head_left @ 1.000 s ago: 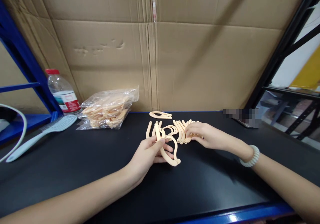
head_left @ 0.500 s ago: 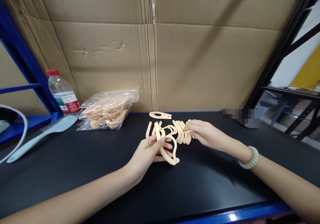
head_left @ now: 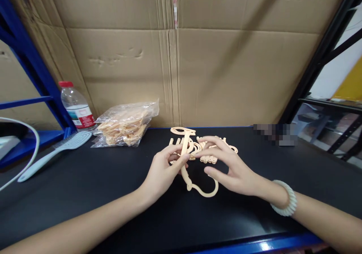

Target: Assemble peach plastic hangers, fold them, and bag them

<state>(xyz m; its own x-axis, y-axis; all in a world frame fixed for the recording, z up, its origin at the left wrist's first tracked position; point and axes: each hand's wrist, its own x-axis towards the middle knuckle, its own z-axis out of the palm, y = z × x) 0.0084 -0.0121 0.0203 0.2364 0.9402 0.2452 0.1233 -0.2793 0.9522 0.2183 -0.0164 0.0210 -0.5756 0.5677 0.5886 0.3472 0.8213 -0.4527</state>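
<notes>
My left hand point(head_left: 163, 171) is closed around a peach plastic hook piece point(head_left: 198, 188), holding it just above the black table point(head_left: 85, 193). My right hand point(head_left: 229, 167) is beside it with fingers curled, fingertips on another peach piece point(head_left: 230, 147) and touching the held one. Several loose peach pieces point(head_left: 207, 156) lie in a pile behind both hands, and one folded piece point(head_left: 181, 130) rests nearer the wall. A white coiled band point(head_left: 284, 203) is on my right wrist.
A clear bag of peach pieces point(head_left: 126, 123) lies at the back left. A water bottle point(head_left: 75, 106), a pale blue hairbrush point(head_left: 53, 152) and a white cable point(head_left: 28, 159) are at the left by a blue rack point(head_left: 25, 61). Cardboard point(head_left: 198, 57) lines the back.
My right hand left the pile and came toward my left hand with a piece. The left hand turned its hook piece so the curved end points down and right. The view shifted slightly.
</notes>
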